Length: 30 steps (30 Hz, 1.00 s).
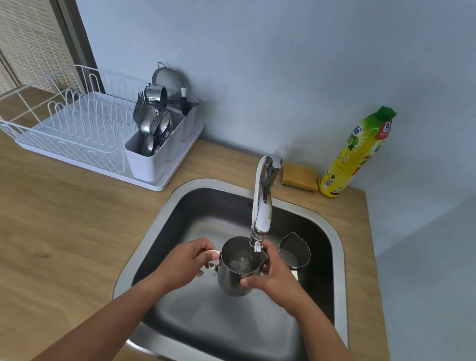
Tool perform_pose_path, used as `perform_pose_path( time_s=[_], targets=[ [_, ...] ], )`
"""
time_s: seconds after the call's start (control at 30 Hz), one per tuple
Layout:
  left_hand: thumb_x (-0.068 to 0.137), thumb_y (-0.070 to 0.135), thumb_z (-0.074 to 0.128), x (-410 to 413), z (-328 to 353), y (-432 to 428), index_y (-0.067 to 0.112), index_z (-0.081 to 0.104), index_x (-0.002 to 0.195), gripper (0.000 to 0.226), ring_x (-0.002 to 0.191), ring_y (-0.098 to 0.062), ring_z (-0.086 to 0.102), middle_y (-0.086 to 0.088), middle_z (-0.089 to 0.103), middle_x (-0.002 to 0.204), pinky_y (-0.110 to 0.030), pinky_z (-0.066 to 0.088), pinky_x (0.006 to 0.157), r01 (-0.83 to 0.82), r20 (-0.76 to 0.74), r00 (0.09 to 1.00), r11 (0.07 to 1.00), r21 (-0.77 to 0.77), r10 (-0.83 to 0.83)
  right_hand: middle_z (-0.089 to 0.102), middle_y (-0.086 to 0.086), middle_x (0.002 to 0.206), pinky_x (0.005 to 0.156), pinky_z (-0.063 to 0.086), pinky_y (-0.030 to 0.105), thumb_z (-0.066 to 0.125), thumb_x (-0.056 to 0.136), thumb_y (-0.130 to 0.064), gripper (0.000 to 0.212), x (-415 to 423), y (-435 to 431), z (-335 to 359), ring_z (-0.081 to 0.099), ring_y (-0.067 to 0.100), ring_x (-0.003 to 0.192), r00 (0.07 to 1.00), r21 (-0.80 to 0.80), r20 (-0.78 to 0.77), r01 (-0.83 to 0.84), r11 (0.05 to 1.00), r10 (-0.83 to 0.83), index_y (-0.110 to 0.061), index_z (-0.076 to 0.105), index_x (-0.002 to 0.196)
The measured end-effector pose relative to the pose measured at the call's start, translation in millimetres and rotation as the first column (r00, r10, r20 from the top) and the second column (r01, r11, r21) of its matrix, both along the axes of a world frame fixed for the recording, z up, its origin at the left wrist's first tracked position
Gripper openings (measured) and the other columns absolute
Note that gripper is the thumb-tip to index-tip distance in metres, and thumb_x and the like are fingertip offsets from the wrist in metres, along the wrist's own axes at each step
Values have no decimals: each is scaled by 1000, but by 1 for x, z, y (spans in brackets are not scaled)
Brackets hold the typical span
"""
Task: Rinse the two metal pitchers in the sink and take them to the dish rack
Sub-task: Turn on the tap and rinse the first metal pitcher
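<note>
My left hand point(193, 258) grips the handle and my right hand point(271, 271) cups the wall of the first pitcher point(234, 278), upright between them under the faucet point(262, 202). I'd keep it level, swirl, then tip it out. The second pitcher point(294, 250) stands just beyond my right hand in the sink point(131, 257), with the dish rack point(64, 126) well off left.

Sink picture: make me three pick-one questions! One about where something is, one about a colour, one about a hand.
1. Where is the sponge? A in the rack; B on the counter beside the bottle; C on the floor.
2. What colour is the bottle's cap? A red; B green; C blue.
3. What does the left hand do? A hangs free; B holds a spoon; C grips the held pitcher's handle.
Answers: 1 B, it lies right beside the bottle; 2 B, a green top on a yellow bottle; 3 C, it curls round the handle.
</note>
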State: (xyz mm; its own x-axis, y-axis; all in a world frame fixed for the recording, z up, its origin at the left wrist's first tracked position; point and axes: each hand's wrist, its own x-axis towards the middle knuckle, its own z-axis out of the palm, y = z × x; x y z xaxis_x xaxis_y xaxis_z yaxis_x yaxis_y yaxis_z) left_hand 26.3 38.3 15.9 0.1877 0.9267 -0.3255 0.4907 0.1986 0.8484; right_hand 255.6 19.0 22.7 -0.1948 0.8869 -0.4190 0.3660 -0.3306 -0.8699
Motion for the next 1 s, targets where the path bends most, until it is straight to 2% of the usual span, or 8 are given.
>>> perform_pose_path(
  time_s=[0.07,0.13,0.3,0.47,0.63,0.77,0.9,1.0],
  targets=[
    [93,26,61,-1,1,2,17,68,88,12,82,-16,71,0,74,85,-28,62,68,28,-34,999,999,-16,-28,59,-6,130,106,46,45,86,62,-24,81,4,3,2,57,20,120,998,-37,48,-45,998,46,-44,42,128],
    [93,23,61,2,2,2,15,68,90,11,84,-17,72,-1,76,87,-28,60,65,52,-9,999,997,-58,-53,60,-5,128,103,47,39,85,68,-22,75,12,6,5,59,15,115,995,-65,62,-77,995,81,-36,44,130],
    [93,28,62,9,-3,1,17,67,88,12,86,-21,69,-5,72,88,-27,61,64,40,-25,999,999,-31,-41,53,-7,134,112,39,46,82,72,-14,77,11,2,0,50,19,126,998,-57,52,-22,998,25,-43,40,129],
    [94,23,57,12,-2,4,16,67,90,12,78,-11,70,6,73,80,-33,61,65,97,-51,994,993,-72,-101,60,-8,126,107,46,45,82,70,-19,70,19,0,-6,58,15,118,998,-65,55,-38,997,42,-39,47,126],
    [93,28,60,11,-2,6,19,67,88,12,83,-17,68,2,70,85,-28,61,63,50,-91,994,998,-33,-53,56,-10,129,106,45,45,84,68,-16,75,11,0,-14,54,18,120,999,-36,34,26,999,-25,-53,45,120],
    [94,25,57,10,1,5,18,68,91,14,78,-12,70,4,73,81,-35,62,65,89,-104,990,995,-36,-92,63,-7,124,105,47,45,83,68,-16,70,16,2,-16,58,16,117,1000,-65,10,-2,998,3,-40,49,125],
    [93,30,60,7,-2,5,25,67,85,12,82,-12,69,4,72,84,-32,63,63,57,-91,994,998,-12,-58,62,-9,125,105,47,45,84,66,-16,71,10,3,-20,57,17,119,999,-32,-11,46,998,-46,-50,50,118],
    [93,31,59,8,-2,5,26,67,85,13,78,-9,69,7,72,80,-30,62,62,60,-108,992,998,-5,-60,63,-6,125,105,48,45,83,67,-16,69,11,4,-21,58,18,118,999,-49,-21,24,999,-25,-46,50,119]
  ],
)
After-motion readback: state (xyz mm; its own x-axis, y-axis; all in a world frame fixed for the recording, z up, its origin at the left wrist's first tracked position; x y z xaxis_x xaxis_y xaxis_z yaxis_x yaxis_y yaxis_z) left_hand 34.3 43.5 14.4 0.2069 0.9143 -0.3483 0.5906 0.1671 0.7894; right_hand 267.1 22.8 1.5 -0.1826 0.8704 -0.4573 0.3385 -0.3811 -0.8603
